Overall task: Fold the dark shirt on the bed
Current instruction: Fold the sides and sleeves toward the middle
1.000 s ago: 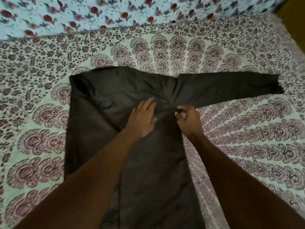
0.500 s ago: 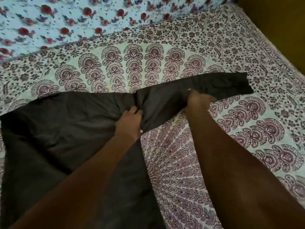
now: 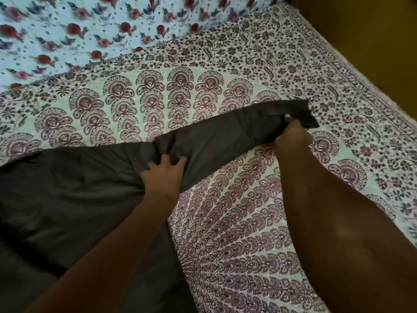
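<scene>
Sleeve of dark shirt runs out to the right across bed, long axis toward the far right corner. Right hand is nearer the cuff, grip pinched shut on it; left hand pins the shoulder seam w/ fingers curled into cloth. Both arms reach fwd; next is prob. swinging the sleeve back over the body.

left hand: fingers curled, gripping | right hand: apparently pinching, arm outstretched
</scene>
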